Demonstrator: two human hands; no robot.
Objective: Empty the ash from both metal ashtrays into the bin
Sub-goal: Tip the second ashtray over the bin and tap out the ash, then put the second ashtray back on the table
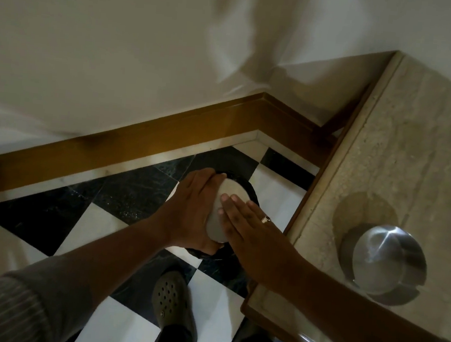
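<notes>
One metal ashtray (222,210) is tipped upside down in my hands, flat grey base up, right over the bin (245,185), a dark round rim on the checkered floor. 2nd ashtray (383,264), shiny steel, sits inverted on the stone ledge, right.

Both hands and the upturned round metal ashtray (222,210) between them hide most of the black-lined bin (250,189) beneath; its contents cannot be seen.

A home or hotel corner: checkered floor (98,222), wooden skirting (139,140), stone-topped table (412,161).
</notes>
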